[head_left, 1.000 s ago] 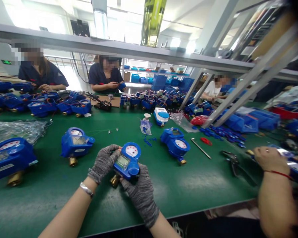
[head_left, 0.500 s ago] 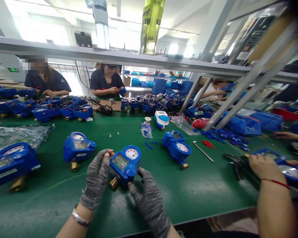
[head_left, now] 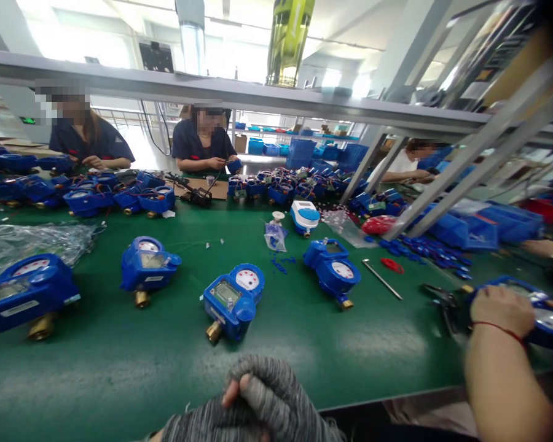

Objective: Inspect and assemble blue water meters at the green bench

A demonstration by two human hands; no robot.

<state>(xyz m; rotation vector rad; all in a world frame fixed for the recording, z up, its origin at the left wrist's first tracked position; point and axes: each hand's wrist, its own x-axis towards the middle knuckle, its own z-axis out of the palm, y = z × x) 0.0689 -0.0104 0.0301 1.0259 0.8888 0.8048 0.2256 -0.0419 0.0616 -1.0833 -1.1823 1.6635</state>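
A blue water meter (head_left: 233,301) with a white dial, a small screen and a brass fitting lies alone on the green table (head_left: 120,368). Both of my hands, in grey knit gloves, are drawn back to the bottom edge, well short of the meter. My right hand (head_left: 276,393) is curled over my left hand (head_left: 198,425), and a bare fingertip pokes out between them. Most of the left hand is hidden or cut off by the frame. Nothing shows in either hand.
More blue meters lie at the left (head_left: 150,264), far left (head_left: 27,291) and right (head_left: 334,267). A plastic sheet (head_left: 32,242), a metal rod (head_left: 381,279) and a red ring (head_left: 391,265) lie nearby. A co-worker's hand (head_left: 502,310) holds a meter (head_left: 541,313) at the right. Other people sit opposite.
My hands have let go of the meter, which now lies on the table, and have pulled back to the near edge, where they press together.
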